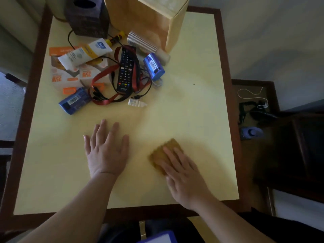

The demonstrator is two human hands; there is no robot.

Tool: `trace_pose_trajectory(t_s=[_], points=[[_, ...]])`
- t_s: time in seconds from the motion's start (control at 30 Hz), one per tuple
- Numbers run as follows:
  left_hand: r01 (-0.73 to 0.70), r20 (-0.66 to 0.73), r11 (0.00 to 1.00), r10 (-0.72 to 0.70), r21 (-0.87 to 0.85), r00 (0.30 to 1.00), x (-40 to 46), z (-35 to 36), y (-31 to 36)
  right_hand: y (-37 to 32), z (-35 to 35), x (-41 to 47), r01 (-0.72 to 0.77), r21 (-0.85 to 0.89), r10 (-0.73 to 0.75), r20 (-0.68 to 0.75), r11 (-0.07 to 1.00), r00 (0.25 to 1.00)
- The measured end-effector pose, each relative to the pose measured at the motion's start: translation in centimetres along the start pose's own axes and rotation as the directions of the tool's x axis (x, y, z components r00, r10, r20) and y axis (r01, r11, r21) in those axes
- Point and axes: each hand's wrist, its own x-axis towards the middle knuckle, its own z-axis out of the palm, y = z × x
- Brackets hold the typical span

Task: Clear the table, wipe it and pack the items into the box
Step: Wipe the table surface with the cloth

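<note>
Two hands lie on our pale yellow desk point(201, 106), which has a dark brown wooden border. Our left hand point(107, 151) rests flat at about 7 o'clock, its fingers point(102, 128) straight and spread, holding nothing. Our right hand point(184, 172) at 5 o'clock presses a brownish, rough-looking cloth point(163, 153) onto the desk with straight fingers.

Clutter sits toward 11 o'clock. White and orange cartons point(70, 76) read "25W", seen upside down. A white tube point(84, 53) with a blue label lies across them; its print is too small to read. A black remote control point(125, 71) with coloured buttons lies among red straps point(105, 100) and black cables. Two blue packs point(154, 66) point(75, 100) carry barcode stickers. A ribbed stack of paper cups point(143, 43) lies on its side, touching the plain cardboard box point(150, 18) at 12 o'clock. A small clear plastic bottle point(136, 102) lies nearer us.
</note>
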Motion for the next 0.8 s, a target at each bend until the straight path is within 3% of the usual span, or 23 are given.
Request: trace_pose_trajectory(t_s=[0.07,0.13,0.2,0.27,0.3,0.33,0.37,0.43,0.47,0.5,0.53,0.6,0.63,0.7,0.8], points=[[0.012,0.011,1.0,-0.012,-0.003,1.0,0.0,-0.1,0.2,3.7,-0.7,-3.5,-0.069,0.038,0.067,0.045,0.997,0.997],[0.019,0.014,1.0,-0.019,-0.001,1.0,-0.1,-0.2,0.4,8.5,-2.6,-3.4,-0.333,0.037,0.332,0.022,0.942,0.943],[0.011,0.008,1.0,-0.011,-0.005,1.0,-0.1,-0.4,0.5,11.5,-4.1,0.6,-0.536,0.07,0.54,-0.069,0.841,0.839],[0.01,0.005,1.0,-0.01,-0.009,1.0,0.0,-0.4,0.6,10.9,-5.2,6.6,-0.586,0.108,0.595,-0.089,0.803,0.799],[0.015,0.004,1.0,-0.015,-0.006,1.0,0.0,-0.4,0.5,9.5,-5.2,9.1,-0.539,0.101,0.546,-0.072,0.837,0.835],[0.018,0.003,1.0,-0.018,0.001,1.0,-0.1,-0.3,0.5,7.8,-4.7,10.7,-0.402,0.08,0.407,-0.06,0.912,0.911],[0.017,-0.001,1.0,-0.017,0.009,1.0,-0.1,-0.3,0.5,6.3,-3.9,11.3,-0.174,0.033,0.175,-0.035,0.984,0.984],[0.013,-0.004,1.0,-0.013,0.019,1.0,0.1,-0.2,0.4,5.6,-3.3,9.9,0.25,-0.045,-0.248,0.04,0.967,0.968],[0.012,0.0,1.0,-0.012,0.021,1.0,0.1,-0.1,0.4,7.5,-3.8,9.9,0.304,-0.048,-0.303,0.023,0.951,0.953],[0.014,-0.001,1.0,-0.014,0.023,1.0,0.1,-0.1,0.4,9.8,-4.6,10.6,0.221,-0.043,-0.222,-0.018,0.974,0.975],[0.015,-0.008,1.0,-0.015,0.025,1.0,0.0,0.0,0.4,12.0,-5.7,12.0,0.026,-0.006,-0.026,-0.055,1.0,0.998],[0.015,-0.019,1.0,-0.015,0.025,1.0,-0.1,0.2,0.4,15.2,-7.9,15.6,-0.391,0.078,0.397,-0.092,0.917,0.913],[0.01,-0.022,1.0,-0.01,0.023,1.0,-0.1,0.2,0.4,15.4,-8.2,16.8,-0.493,0.092,0.501,-0.108,0.865,0.859],[0.011,-0.025,1.0,-0.01,0.021,1.0,-0.1,0.2,0.2,13.2,-7.1,17.1,-0.483,0.065,0.487,-0.151,0.873,0.86],[0.002,-0.041,1.0,-0.002,0.015,0.999,-0.1,0.2,0.1,10.8,-5.0,13.4,-0.14,0.029,0.142,-0.077,0.99,0.987]])
